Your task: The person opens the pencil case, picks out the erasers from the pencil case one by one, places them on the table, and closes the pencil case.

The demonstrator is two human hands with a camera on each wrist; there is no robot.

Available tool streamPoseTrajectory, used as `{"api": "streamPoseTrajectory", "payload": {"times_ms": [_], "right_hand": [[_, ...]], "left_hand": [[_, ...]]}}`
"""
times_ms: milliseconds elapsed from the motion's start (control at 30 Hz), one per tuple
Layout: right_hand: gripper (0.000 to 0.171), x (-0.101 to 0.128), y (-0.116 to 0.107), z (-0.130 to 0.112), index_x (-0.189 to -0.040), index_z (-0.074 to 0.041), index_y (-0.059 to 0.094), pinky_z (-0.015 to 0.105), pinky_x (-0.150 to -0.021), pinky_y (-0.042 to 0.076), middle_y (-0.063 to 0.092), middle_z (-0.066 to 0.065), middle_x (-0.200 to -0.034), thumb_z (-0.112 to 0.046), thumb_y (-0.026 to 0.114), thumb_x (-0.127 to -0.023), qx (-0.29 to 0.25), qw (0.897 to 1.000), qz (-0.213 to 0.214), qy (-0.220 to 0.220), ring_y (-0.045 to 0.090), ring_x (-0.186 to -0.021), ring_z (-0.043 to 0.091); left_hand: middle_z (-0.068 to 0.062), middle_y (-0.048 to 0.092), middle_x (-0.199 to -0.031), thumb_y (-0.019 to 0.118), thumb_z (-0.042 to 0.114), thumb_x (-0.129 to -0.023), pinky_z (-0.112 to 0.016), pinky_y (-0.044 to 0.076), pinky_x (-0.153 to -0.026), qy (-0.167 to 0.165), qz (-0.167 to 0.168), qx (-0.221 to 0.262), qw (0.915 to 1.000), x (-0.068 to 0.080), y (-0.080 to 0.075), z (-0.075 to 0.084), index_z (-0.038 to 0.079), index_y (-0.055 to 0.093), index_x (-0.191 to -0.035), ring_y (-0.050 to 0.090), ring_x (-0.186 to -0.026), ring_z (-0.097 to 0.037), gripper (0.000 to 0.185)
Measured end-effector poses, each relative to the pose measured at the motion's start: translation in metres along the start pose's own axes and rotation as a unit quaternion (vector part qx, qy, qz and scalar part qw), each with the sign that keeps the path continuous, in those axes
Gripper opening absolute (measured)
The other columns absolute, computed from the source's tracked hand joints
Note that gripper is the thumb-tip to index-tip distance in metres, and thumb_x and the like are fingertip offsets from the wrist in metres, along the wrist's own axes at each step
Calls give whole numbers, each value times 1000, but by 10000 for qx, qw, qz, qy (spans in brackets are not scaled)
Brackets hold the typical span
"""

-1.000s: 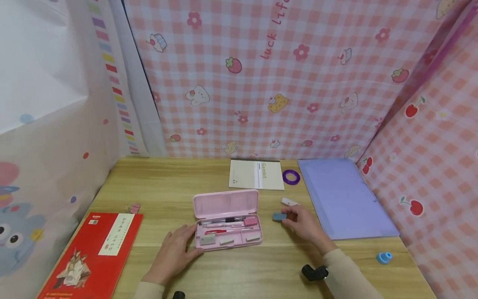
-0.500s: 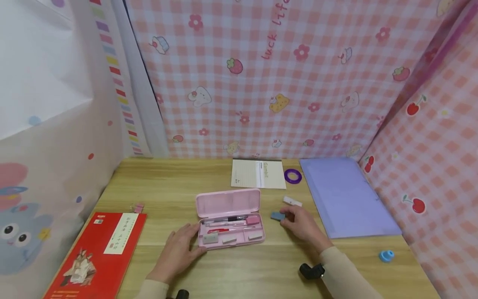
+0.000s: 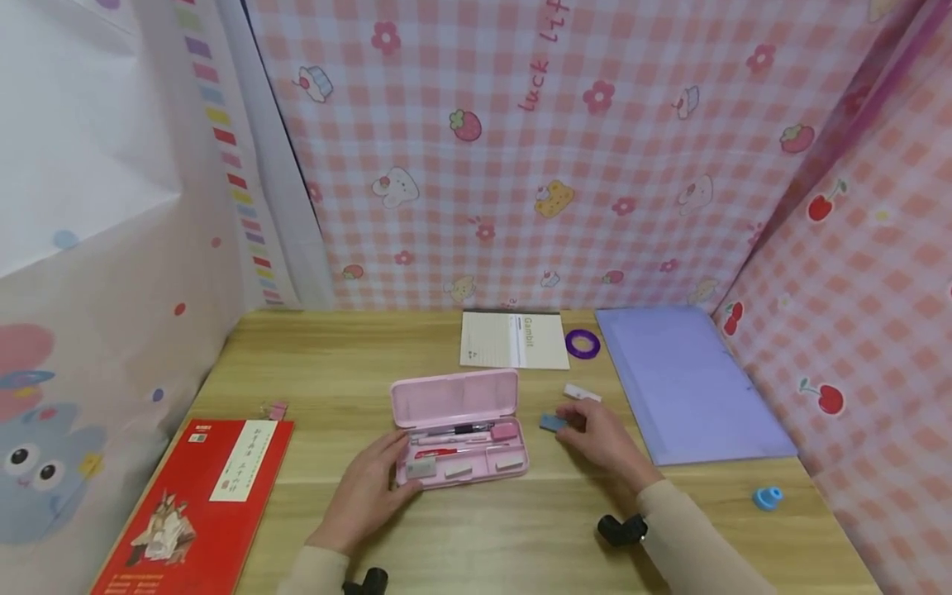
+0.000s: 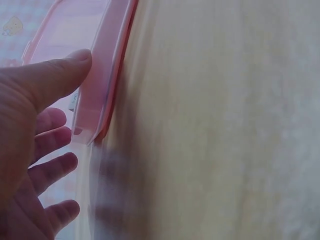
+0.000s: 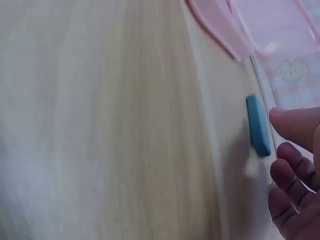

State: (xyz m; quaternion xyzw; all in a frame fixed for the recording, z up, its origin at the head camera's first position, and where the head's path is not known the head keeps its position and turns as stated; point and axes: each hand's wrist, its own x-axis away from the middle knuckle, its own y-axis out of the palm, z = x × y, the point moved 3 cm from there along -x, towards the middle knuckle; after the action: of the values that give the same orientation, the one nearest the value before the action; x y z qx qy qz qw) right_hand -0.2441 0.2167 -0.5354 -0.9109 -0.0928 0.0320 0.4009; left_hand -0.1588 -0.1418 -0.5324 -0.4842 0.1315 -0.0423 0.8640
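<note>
pink case (image 3: 454, 399), left hand (image 3: 372, 486) touching, right hand (image 3: 604, 440) near blue eraser (image 3: 550, 422)

Blue-green block (image 5: 258, 126) beside the right hand (image 5: 290, 177)

The block is seen on the worktop (image 5: 120, 120), just off the thumb tip. The fingers are loosely bent. Farther from the hand, past the thumb, a pink case (image 5: 220, 27) is shown with its lid raised, partly cropped. Checked cloth (image 5: 300, 92) is glimpsed behind the thumb.

I noted soft, even light on the desk (image 3: 521, 537); wrist views were hazy, grain blurred, diffuse shadow beside the pink case (image 4: 102, 75), a glint on its lid (image 5: 280, 25)
</note>
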Motion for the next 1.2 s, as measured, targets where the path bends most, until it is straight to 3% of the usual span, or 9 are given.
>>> {"api": "streamPoseTrajectory", "payload": {"times_ms": [233,533,767,933,1200], "right_hand": [[28,3,0,-34,-109,-11,70,37,-82,52,65,1,-100,-16,76,-83,160,9972,7,-726,60,-92,17],[22,2,28,-59,-104,-15,71,35,-84,51,66,-3,-101,-15,75,-83,439,9905,-220,-1287,58,-93,14],[21,-2,43,-67,-107,-19,71,32,-80,50,62,-8,-93,-19,72,-86,585,9881,-669,-1258,55,-86,12],[22,-4,45,-69,-109,-21,71,32,-82,50,62,-10,-95,-21,71,-87,729,9894,-720,-1033,55,-88,10],[19,-11,46,-72,-107,-25,71,26,-73,49,60,-14,-88,-26,71,-88,761,9899,-891,-801,54,-81,9]], "left_hand": [[-12,46,-145,81,37,-76,-49,34,-109,-103,-115,31,9999,-4,2,3,3,52,-137,42,-132,-32,75],[-12,42,-148,81,35,-76,-50,32,-109,-363,-322,319,9983,-4,1,1,4,49,-140,40,-134,-33,77],[-14,43,-146,82,35,-75,-51,32,-110,-504,-350,394,9973,-2,0,-1,2,48,-139,40,-134,-33,80],[-13,43,-147,82,36,-75,-51,32,-110,-504,-335,396,9974,-2,1,-2,3,47,-140,39,-134,-33,81],[-14,42,-147,82,36,-75,-51,31,-110,-528,-352,426,9971,-2,1,-3,3,46,-141,39,-134,-34,82]]}}
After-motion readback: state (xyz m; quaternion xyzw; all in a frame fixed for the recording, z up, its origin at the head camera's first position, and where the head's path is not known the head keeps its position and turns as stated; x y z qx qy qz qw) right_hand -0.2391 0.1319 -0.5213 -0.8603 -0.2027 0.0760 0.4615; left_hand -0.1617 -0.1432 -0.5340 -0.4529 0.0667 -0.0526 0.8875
